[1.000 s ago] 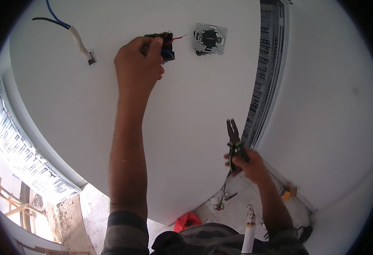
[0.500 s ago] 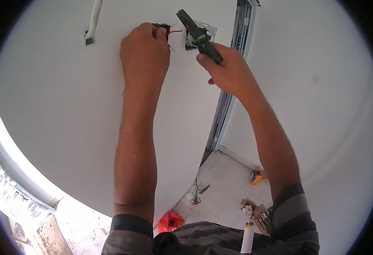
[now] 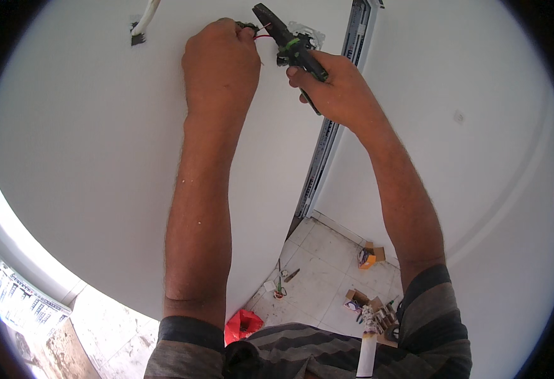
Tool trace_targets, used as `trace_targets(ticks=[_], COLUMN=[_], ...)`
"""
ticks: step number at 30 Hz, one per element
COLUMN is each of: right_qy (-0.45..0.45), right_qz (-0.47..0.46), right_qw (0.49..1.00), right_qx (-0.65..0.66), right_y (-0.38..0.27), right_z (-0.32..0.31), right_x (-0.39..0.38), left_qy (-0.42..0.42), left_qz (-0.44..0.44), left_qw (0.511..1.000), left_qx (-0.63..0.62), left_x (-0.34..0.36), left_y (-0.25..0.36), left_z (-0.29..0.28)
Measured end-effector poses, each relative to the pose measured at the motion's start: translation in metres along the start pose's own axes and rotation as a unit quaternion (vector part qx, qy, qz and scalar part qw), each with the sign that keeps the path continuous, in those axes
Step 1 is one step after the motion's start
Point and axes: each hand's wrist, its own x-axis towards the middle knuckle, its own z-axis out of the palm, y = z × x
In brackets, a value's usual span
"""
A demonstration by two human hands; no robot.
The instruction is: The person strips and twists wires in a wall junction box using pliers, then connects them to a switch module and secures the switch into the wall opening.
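Observation:
Up against the white wall, my left hand [image 3: 223, 66] is closed in a pinch beside a dark wall box [image 3: 246, 26]. A red wire [image 3: 263, 36] and a thin bare-looking wire stick out from its fingertips, which are partly hidden. My right hand [image 3: 340, 91] grips black pliers with green trim [image 3: 284, 36], jaws pointing up and left. Their jaws overlap the wires' ends; whether they bite on one I cannot tell. Behind the pliers, a metal mounting frame of a socket or switch [image 3: 315, 36] sits in the wall, partly covered.
A white cable [image 3: 145, 18] comes out of a hole at the upper left. A door or window frame [image 3: 320, 161] runs down right of the hands. Below, the tiled floor holds opened boxes [image 3: 370, 255], tools [image 3: 279, 293] and a red bag [image 3: 243, 326]. A cigarette [image 3: 366, 357] juts in at the lower edge.
The pliers have moved left and up, onto the wires by my left hand. Their second handle now shows below my right hand. The whole view has shifted slightly.

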Motion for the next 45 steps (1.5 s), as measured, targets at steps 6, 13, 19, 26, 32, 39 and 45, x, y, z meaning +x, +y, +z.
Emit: trace_targets(ticks=[6,13,19,26,32,39,45], right_qy=[0.072,-0.086,-0.194,-0.134,-0.164,-0.058,-0.050], right_qz=[-0.013,0.218,0.552,0.481,0.339,0.136,0.099], right_qw=[0.995,0.907,0.602,0.551,0.800,0.957,0.974], right_qx=[0.063,0.349,0.543,0.668,0.467,0.249,0.196], right_y=[0.018,0.061,0.143,0.132,0.090,0.047,0.009], right_z=[0.001,0.018,0.098,0.079,0.032,-0.008,-0.022], right_x=[-0.004,-0.116,-0.283,-0.235,-0.144,-0.036,-0.002], left_qy=[-0.005,0.002,-0.005,0.047,0.059,0.046,0.051], left_qz=[-0.004,0.003,-0.007,0.022,0.023,-0.008,0.010], left_qw=[1.000,0.999,1.000,0.998,0.994,0.996,0.994], left_qx=[-0.009,0.042,0.028,0.047,0.091,0.073,0.101], left_x=[-0.001,0.002,-0.002,-0.002,0.000,0.000,-0.001], left_y=[-0.001,-0.003,0.005,-0.015,-0.022,-0.018,-0.018], left_z=[0.006,0.000,0.008,0.032,0.035,0.039,0.036])
